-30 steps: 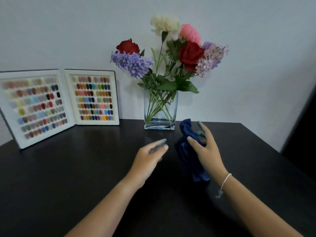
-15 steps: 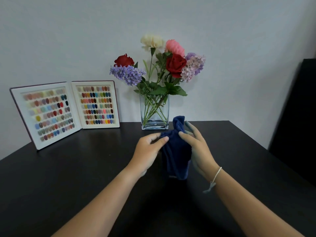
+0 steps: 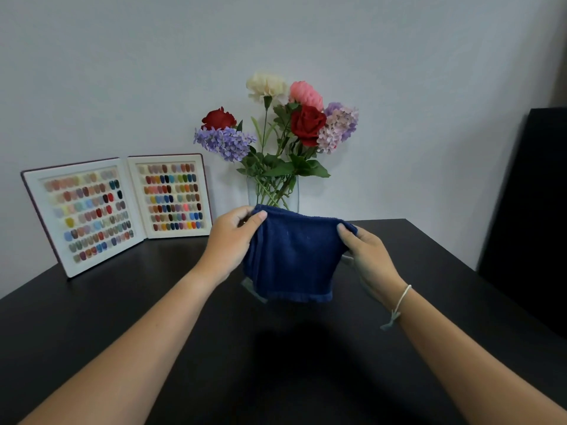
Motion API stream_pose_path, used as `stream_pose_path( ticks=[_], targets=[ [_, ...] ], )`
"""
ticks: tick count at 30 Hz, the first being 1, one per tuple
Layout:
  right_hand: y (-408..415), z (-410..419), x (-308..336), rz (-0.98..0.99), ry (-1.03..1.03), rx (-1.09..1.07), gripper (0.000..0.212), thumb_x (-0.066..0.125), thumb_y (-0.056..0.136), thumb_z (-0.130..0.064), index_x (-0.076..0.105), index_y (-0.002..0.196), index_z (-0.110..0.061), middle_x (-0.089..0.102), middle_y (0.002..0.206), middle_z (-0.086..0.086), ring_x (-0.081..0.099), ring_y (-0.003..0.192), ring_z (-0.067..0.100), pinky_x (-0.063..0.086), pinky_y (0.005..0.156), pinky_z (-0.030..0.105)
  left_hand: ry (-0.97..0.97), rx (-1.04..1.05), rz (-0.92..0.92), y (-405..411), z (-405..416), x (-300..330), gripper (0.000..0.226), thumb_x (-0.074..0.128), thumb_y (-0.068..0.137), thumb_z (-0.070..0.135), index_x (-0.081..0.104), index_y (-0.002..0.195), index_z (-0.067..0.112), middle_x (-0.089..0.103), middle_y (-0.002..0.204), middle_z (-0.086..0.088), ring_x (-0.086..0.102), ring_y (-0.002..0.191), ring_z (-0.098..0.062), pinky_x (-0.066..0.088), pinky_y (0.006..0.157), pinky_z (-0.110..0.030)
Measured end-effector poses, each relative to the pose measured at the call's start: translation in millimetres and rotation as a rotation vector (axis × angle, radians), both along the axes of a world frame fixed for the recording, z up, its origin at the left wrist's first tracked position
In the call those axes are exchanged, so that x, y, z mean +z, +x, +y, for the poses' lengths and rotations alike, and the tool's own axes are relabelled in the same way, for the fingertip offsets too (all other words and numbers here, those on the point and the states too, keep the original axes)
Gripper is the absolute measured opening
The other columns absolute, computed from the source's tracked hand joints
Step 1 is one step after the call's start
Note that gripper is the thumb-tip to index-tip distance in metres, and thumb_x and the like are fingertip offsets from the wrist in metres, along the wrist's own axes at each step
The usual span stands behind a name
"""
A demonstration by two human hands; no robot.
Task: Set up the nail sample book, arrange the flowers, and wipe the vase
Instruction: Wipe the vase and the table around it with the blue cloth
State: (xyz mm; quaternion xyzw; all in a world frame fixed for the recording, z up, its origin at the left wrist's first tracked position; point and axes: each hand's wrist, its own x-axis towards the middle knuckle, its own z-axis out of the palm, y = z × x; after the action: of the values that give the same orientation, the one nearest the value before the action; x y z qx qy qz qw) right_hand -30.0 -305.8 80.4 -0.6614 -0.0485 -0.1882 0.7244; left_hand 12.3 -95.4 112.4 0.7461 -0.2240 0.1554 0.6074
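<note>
Up front, above the dark table (image 3: 92, 326): a navy cloth (image 3: 294, 256) stretched between two hands and hanging clear of the surface. Left hand (image 3: 233, 240) pinching the upper left corner, thumb on the near face, fingers (image 3: 242, 213) curled behind. Right hand (image 3: 368, 259) gripping the upper right corner the same way, thumb tip pressed on the fabric, remaining fingers hidden behind it. A pale cord bracelet (image 3: 400, 302) on the right wrist. Just behind the cloth, a clear glass vase (image 3: 291, 191) standing upright near the wall, lower half blocked from view, so contact with the cloth hard to judge, probably none. Flowers (image 3: 306, 124) sitting in the vase: two red roses, a cream bloom, a pink one, purple and lilac clusters, green leaves over the rim. Left of the vase, a nail sample book (image 3: 122, 207) propped open and upright against the wall, both pages showing rows of coloured tips. At the far right edge, a black panel (image 3: 534, 210) beside the table.
</note>
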Motion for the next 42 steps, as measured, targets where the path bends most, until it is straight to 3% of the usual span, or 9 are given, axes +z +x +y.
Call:
stream_pose_path(
  ticks=[4, 8, 15, 17, 25, 29, 32, 37, 42],
  targets=[
    [-3, -14, 7, -0.034, 0.015, -0.020, 0.018, 0.049, 0.092, -0.023, 0.063, 0.100, -0.016, 0.068, 0.104, 0.008, 0.061, 0.098, 0.022, 0.048, 0.085, 0.040, 0.025, 0.042, -0.054, 0, -16, 9, 0.022, 0.047, 0.091, 0.031, 0.062, 0.098, 0.016, 0.066, 0.093, -0.008, 0.061, 0.087, -0.016, 0.049, 0.069, -0.027],
    [-8, -28, 3, -0.022, -0.004, -0.001, 0.019, 0.049, 0.092, -0.025, 0.064, 0.100, -0.016, 0.067, 0.100, 0.007, 0.061, 0.094, 0.023, 0.047, 0.086, 0.044, 0.015, 0.040, -0.085, -2, -34, 15, 0.018, 0.048, 0.091, 0.030, 0.062, 0.096, 0.020, 0.064, 0.085, 0.005, 0.060, 0.079, -0.007, 0.044, 0.058, -0.009],
    [-36, -73, -2, -0.058, 0.000, -0.074, 0.019, 0.050, 0.091, -0.029, 0.068, 0.088, -0.025, 0.068, 0.073, -0.013, 0.060, 0.066, 0.002, 0.048, 0.055, 0.021, 0.071, -0.051, -0.078, -12, -74, 3, 0.021, 0.048, 0.090, 0.034, 0.061, 0.097, 0.018, 0.067, 0.086, -0.007, 0.062, 0.081, -0.015, 0.049, 0.069, -0.027],
    [-46, -91, -2, -0.080, -0.059, -0.145, 0.018, 0.050, 0.091, -0.030, 0.068, 0.090, -0.028, 0.067, 0.074, -0.015, 0.059, 0.067, 0.001, 0.048, 0.054, 0.020, 0.074, -0.102, -0.060, -20, -91, -6, 0.021, 0.046, 0.091, 0.034, 0.058, 0.098, 0.018, 0.063, 0.077, -0.007, 0.059, 0.071, -0.012, 0.045, 0.061, -0.020],
    [-109, -175, 6, -0.116, -0.169, -0.346, 0.018, 0.052, 0.090, -0.022, 0.069, 0.087, -0.027, 0.070, 0.075, -0.010, 0.061, 0.076, 0.006, 0.049, 0.066, 0.023, -0.159, -0.504, 0.349, -76, -174, -27, 0.018, 0.047, 0.091, 0.035, 0.061, 0.085, 0.026, 0.070, 0.077, 0.010, 0.066, 0.074, -0.010, 0.050, 0.054, -0.024],
    [-143, -214, 10, 0.089, -0.252, -0.336, 0.015, 0.056, 0.088, -0.024, 0.071, 0.086, -0.022, 0.073, 0.079, -0.004, 0.066, 0.074, 0.008, 0.053, 0.062, 0.020, -0.248, -0.623, 0.636, -109, -209, -47, 0.020, 0.045, 0.092, 0.031, 0.057, 0.081, 0.020, 0.070, 0.067, 0.008, 0.066, 0.060, -0.009, 0.050, 0.047, -0.027],
    [-155, -232, -1, 0.388, -0.317, -0.318, 0.014, 0.059, 0.086, -0.023, 0.071, 0.082, -0.016, 0.073, 0.081, 0.006, 0.068, 0.069, 0.013, 0.053, 0.056, 0.021, -0.233, -0.606, 0.829, -124, -228, -71, 0.019, 0.044, 0.094, 0.025, 0.056, 0.087, 0.013, 0.070, 0.085, -0.005, 0.068, 0.069, -0.017, 0.052, 0.049, -0.030],
    [-141, -236, -40, 0.527, -0.489, -0.456, 0.017, 0.062, 0.085, -0.018, 0.066, 0.089, -0.002, 0.064, 0.072, 0.007, 0.056, 0.057, 0.011, 0.042, 0.041, 0.010, 0.002, -0.412, 0.782, -115, -238, -95, 0.020, 0.045, 0.092, 0.021, 0.056, 0.095, 0.005, 0.065, 0.099, -0.014, 0.067, 0.083, -0.026, 0.055, 0.053, -0.033],
    [-116, -238, -56, 0.478, -0.564, -0.500, 0.013, 0.064, 0.083, -0.015, 0.067, 0.093, -0.008, 0.068, 0.089, 0.016, 0.063, 0.080, 0.024, 0.051, 0.071, 0.029, 0.180, -0.297, 0.632, -98, -235, -98, 0.021, 0.054, 0.087, 0.020, 0.059, 0.083, -0.001, 0.065, 0.097, -0.019, 0.068, 0.075, -0.026, 0.053, 0.048, -0.026]
  ],
)
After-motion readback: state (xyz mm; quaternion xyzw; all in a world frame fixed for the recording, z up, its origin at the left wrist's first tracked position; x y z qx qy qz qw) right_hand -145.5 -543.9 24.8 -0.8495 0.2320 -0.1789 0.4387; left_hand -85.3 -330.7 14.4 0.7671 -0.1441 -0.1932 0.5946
